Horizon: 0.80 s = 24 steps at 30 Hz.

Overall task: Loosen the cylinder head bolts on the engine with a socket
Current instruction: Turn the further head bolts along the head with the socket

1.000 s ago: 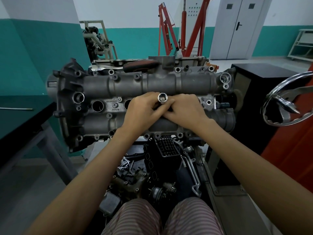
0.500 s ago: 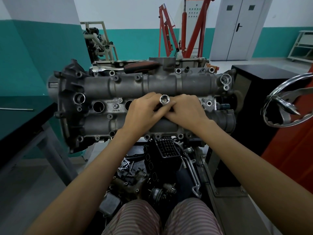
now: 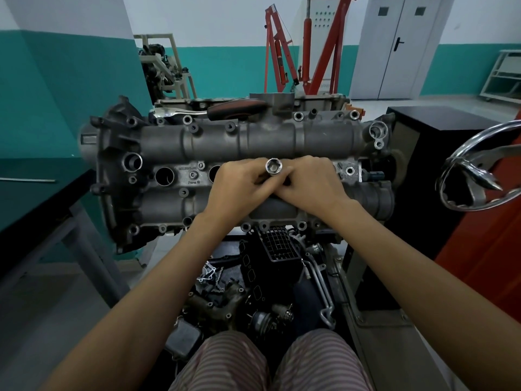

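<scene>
Both of my hands meet over the middle of the engine [image 3: 253,145], left hand [image 3: 239,186] and right hand [image 3: 311,183] with fingers curled, pinching the upright socket [image 3: 273,166] between them.

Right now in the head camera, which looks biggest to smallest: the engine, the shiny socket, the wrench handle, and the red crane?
1. engine, easily the largest.
2. red crane, though it stands far back, so it is really bigger than it looks.
3. wrench handle.
4. socket, smallest, held between the left hand and right hand.
</scene>
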Motion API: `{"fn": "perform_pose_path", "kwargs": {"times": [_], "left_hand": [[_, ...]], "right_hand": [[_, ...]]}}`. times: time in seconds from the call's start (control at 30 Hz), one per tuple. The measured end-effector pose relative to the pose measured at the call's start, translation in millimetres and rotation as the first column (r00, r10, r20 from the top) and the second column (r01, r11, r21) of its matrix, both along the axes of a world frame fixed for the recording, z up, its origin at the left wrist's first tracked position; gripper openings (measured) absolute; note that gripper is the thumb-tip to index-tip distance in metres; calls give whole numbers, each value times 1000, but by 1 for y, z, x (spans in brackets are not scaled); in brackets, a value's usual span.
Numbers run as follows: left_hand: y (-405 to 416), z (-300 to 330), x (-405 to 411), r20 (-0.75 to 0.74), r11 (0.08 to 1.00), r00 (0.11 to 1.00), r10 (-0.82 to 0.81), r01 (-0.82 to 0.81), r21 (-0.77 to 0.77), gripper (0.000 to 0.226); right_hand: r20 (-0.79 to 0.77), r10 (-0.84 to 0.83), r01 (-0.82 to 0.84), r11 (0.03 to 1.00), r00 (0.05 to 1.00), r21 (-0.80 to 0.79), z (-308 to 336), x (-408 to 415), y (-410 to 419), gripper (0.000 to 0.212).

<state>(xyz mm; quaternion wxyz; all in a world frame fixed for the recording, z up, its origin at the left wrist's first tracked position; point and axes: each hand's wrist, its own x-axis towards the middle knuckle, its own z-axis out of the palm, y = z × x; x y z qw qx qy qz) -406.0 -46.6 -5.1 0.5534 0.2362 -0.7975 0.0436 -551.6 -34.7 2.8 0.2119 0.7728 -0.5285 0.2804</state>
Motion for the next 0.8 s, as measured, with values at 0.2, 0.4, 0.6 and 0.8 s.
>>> {"fn": "perform_pose_path", "kwargs": {"times": [0.2, 0.4, 0.6, 0.8], "left_hand": [[4, 2, -1, 87, 997, 995, 54, -59, 48, 28], [2, 1, 0, 29, 995, 998, 54, -56, 80, 27], [4, 4, 0, 48, 996, 998, 35, -39, 81, 34], [4, 3, -2, 109, 994, 992, 63, -72, 78, 21]], "right_hand": [[-15, 80, -80, 996, 997, -31, 3, 2, 5, 48], [-19, 24, -24, 1000, 1000, -10, 2, 3, 4, 42], [-56, 28, -29, 999, 998, -24, 1, 2, 2, 41], [9, 60, -60, 998, 998, -9, 1, 4, 5, 27]]}}
